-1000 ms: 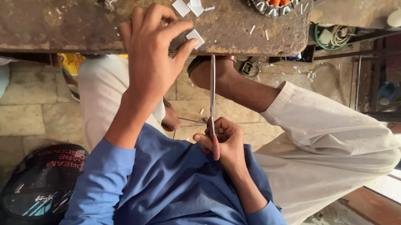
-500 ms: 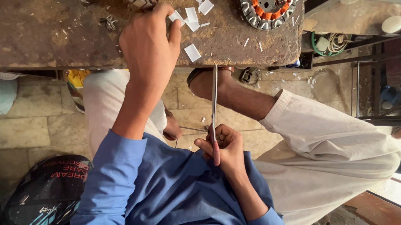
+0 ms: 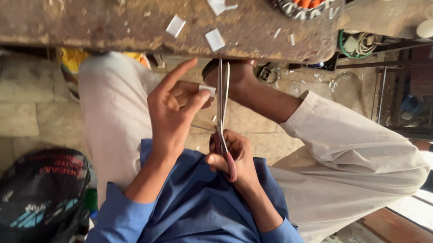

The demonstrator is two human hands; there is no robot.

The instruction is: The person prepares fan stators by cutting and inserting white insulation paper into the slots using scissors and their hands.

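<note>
My left hand (image 3: 174, 108) pinches a small white paper slip (image 3: 207, 90) between thumb and fingers, with the index finger raised. Just to its right stand long scissors (image 3: 221, 104), blades pointing up and nearly closed beside the slip. My right hand (image 3: 234, 156) grips their pink handles low over my blue shirt. Several cut white paper pieces (image 3: 214, 39) lie on the worn wooden bench (image 3: 56, 14) above.
A motor stator with orange windings (image 3: 306, 1) sits at the bench's top right. My legs in pale trousers (image 3: 357, 146) spread below the bench over a stone floor. A dark cap (image 3: 34, 190) lies bottom left. Metal racks (image 3: 411, 94) stand at right.
My left hand came down from the bench top with a white slip and now holds it beside the scissor blades. The right hand and scissors stayed nearly still.
</note>
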